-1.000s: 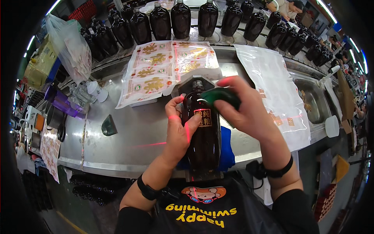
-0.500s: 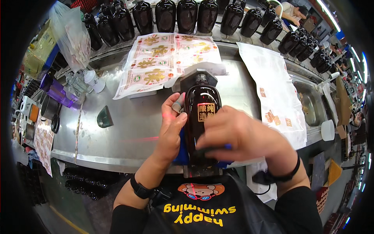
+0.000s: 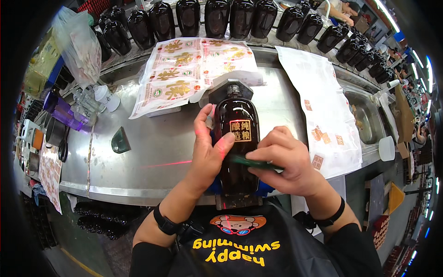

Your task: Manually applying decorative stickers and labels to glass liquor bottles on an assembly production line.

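Observation:
A glossy dark brown bottle [image 3: 237, 111] lies tilted in a dark stand [image 3: 218, 95], neck away from me. A square gold-and-red decal [image 3: 241, 131] sits on its front. My left hand [image 3: 203, 154] grips the bottle's left side, its thumb on the decal's lower left corner and a wrapping round one finger. A flat dark green scraper [image 3: 258, 163] is pinched in my right hand [image 3: 287, 161], its edge against the bottle just below the decal. Blue cloth [image 3: 264, 188] shows beneath the bottle.
Printed gold decal sheets [image 3: 177, 71] lie beyond the bottle. On the right, a white backing sheet [image 3: 323, 92] carries small decals beside a sink [image 3: 367, 122]. Another dark green piece [image 3: 120, 141] rests on the metal table [image 3: 138, 173]. Dark bottles [image 3: 188, 18] line the back; a co-worker's arm [image 3: 339, 14] shows far right.
My right hand, blurred over the decal's right side before, has moved down and right, uncovering the decal and showing the scraper. My left thumb has come onto the decal's corner.

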### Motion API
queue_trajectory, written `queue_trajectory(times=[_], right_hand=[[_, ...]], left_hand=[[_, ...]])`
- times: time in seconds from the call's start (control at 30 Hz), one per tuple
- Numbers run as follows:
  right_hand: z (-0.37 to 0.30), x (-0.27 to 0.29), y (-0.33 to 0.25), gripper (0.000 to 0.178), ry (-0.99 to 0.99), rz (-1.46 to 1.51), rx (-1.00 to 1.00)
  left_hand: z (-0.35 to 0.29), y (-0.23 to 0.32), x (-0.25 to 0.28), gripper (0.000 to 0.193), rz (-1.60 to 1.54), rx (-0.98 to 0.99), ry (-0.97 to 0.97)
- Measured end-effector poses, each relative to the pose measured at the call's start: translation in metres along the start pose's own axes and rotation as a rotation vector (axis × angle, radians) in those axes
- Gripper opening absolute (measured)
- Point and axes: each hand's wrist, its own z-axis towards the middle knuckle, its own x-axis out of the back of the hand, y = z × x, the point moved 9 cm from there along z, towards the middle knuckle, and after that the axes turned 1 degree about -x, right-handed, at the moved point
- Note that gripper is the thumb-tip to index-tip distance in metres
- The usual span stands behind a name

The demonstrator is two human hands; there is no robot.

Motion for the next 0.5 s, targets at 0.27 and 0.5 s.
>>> queue_trajectory(times=[0.27, 0.5], right_hand=[[-0.031, -0.006, 0.1, 0.019, 0.15, 0.433, -0.722], [0.068, -0.012, 0.045, 0.015, -0.265, -0.114, -0.1]], left_hand=[[0.006, 0.002, -0.001, 0.076, -0.119, 0.019, -0.002], [-0.003, -0.004, 0.013, 0.065, -0.213, 0.008, 0.062]])
